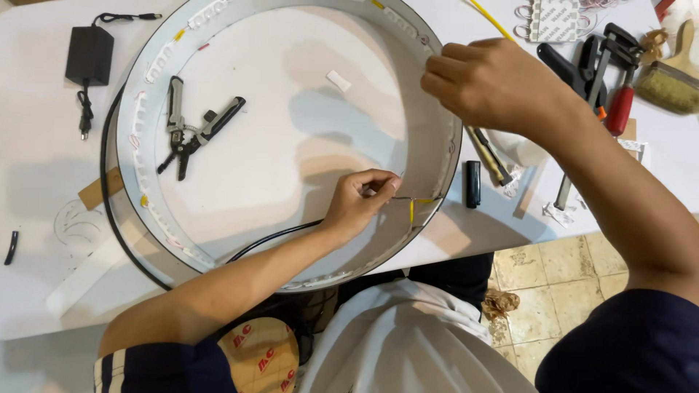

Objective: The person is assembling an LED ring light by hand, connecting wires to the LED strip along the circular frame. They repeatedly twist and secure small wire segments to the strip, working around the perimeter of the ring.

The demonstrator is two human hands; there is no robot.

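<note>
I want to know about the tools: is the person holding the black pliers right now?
No: the black pliers lie alone inside the round white frame, while the left hand pinches a thin wire.

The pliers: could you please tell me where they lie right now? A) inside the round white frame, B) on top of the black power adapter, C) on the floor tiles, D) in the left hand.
A: the pliers lie loose on the white floor of the round frame, to the left of the left hand, which pinches a thin wire at the frame's wall.
</note>
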